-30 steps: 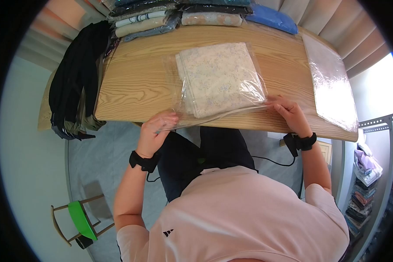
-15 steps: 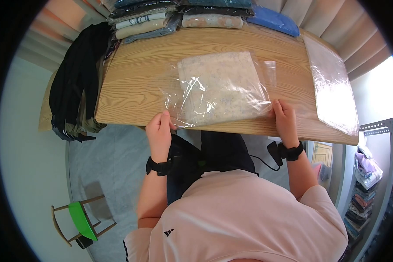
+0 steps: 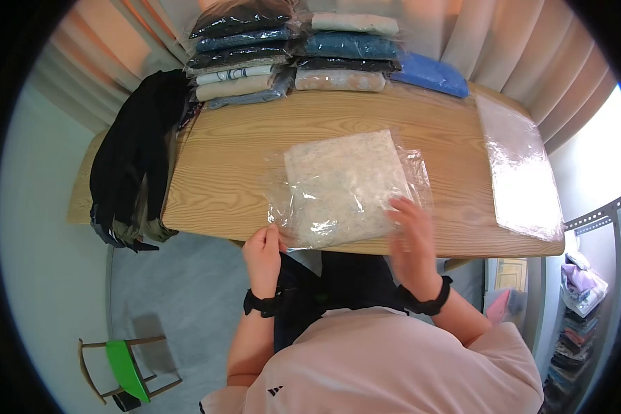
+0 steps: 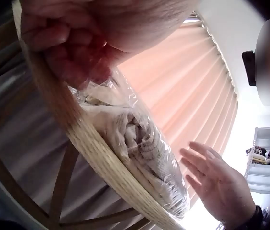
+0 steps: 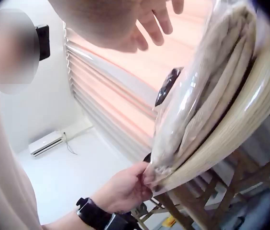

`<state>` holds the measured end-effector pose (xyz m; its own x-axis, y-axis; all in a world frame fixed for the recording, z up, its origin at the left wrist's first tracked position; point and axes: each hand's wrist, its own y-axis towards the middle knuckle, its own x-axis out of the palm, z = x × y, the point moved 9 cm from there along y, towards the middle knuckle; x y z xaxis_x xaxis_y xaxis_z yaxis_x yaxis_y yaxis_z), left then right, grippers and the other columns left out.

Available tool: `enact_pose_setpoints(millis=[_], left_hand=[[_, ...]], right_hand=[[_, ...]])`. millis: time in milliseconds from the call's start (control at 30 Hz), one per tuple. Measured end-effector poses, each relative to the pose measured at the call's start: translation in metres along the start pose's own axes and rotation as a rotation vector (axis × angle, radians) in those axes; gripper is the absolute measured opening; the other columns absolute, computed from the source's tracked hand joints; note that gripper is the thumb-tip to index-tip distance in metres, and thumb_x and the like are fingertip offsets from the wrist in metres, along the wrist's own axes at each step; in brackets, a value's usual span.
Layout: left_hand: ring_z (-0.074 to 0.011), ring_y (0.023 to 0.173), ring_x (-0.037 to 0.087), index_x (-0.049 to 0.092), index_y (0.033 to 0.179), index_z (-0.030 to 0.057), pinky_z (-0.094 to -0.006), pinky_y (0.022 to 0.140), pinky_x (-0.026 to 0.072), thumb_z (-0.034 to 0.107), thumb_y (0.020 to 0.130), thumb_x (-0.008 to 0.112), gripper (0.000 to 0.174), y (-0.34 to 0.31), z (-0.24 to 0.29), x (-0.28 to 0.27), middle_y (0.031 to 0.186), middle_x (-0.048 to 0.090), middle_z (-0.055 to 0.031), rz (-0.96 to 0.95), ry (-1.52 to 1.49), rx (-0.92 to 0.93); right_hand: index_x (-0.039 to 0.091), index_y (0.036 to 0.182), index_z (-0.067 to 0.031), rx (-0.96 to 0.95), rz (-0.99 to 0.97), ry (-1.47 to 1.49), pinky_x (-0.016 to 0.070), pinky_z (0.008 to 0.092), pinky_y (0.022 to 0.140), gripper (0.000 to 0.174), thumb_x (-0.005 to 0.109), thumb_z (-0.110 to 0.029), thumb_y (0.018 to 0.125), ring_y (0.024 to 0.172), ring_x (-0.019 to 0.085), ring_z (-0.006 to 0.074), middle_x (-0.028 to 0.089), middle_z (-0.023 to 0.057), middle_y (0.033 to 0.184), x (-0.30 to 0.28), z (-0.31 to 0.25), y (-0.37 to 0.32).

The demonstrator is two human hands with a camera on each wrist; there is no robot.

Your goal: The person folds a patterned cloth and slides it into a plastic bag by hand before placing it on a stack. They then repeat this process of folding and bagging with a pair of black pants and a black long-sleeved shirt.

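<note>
A cream cloth [image 3: 345,183] with a faint speckled print, folded into a block, lies inside a clear plastic bag [image 3: 418,172] at the table's front edge. My left hand [image 3: 263,259] pinches the bag's near left corner; the right wrist view shows its thumb and fingers on the plastic there [image 5: 149,179]. Over the near right part of the bundle is my right hand [image 3: 414,245], blurred, its fingers extended and holding nothing. In the left wrist view the right hand [image 4: 221,189] stands apart from the bag with fingers spread. Folded layers of the cloth [image 4: 142,139] show through the bag's near side.
Bagged folded clothes [image 3: 245,55] are stacked along the table's back, with a blue package [image 3: 431,74] beside them. Dark garments [image 3: 134,152] hang over the left side. Flat clear bags [image 3: 521,169] lie at the right. A green-seated chair [image 3: 127,369] stands on the floor.
My right hand has let go of the bag's near right corner and moved left over the bundle. My left hand keeps its pinch. The head view has tilted up, showing more of the stacks.
</note>
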<state>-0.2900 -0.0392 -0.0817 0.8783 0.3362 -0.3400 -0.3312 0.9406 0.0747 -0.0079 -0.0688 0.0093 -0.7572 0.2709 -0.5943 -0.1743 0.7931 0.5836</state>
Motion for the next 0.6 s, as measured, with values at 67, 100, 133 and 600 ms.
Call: enact_pose_setpoints(millis=[67,100,133,600], left_hand=[[-0.0117,0.049,0.049,0.055,0.062,-0.0028,-0.0286,0.049,0.0386,0.019,0.093,0.050,0.038,-0.002,0.001,-0.002,0.052,0.054,-0.0058,0.009,0.012,0.004],[-0.0115,0.049,0.050,0.055,0.063,-0.0026,-0.0285,0.050,0.0387,0.018,0.092,0.052,0.036,-0.001,0.002,-0.002,0.052,0.054,-0.0062,-0.007,0.019,0.012],[-0.0113,0.050,0.050,0.055,0.064,-0.0024,-0.0284,0.051,0.0388,0.017,0.092,0.053,0.034,-0.001,0.003,-0.003,0.053,0.055,-0.0066,-0.021,0.026,0.018],[-0.0347,0.131,0.037,0.049,0.127,0.0072,-0.0437,0.105,0.0320,0.022,0.090,0.054,0.040,-0.030,0.141,0.054,0.137,0.043,-0.0178,-0.474,0.565,0.797]], right_hand=[[0.055,0.122,-0.0111,0.010,-0.079,-0.137,0.0301,0.0478,0.105,0.034,0.057,-0.014,0.088,0.126,0.043,0.0314,0.048,0.0136,0.133,0.027,-0.009,0.014],[0.055,0.124,-0.0142,0.015,-0.160,-0.282,0.0293,0.0497,0.106,0.037,0.058,-0.018,0.088,0.129,0.040,0.0327,0.046,0.0125,0.137,0.040,-0.008,0.020],[0.055,0.124,-0.0142,0.010,-0.160,-0.272,0.0293,0.0497,0.106,0.037,0.058,-0.018,0.088,0.129,0.040,0.0327,0.046,0.0125,0.137,0.044,-0.004,0.025],[0.054,0.127,-0.0228,0.034,-0.232,-0.376,0.0302,0.0527,0.105,0.040,0.059,-0.027,0.087,0.132,0.037,0.0283,0.046,0.0089,0.138,0.053,0.025,0.041]])
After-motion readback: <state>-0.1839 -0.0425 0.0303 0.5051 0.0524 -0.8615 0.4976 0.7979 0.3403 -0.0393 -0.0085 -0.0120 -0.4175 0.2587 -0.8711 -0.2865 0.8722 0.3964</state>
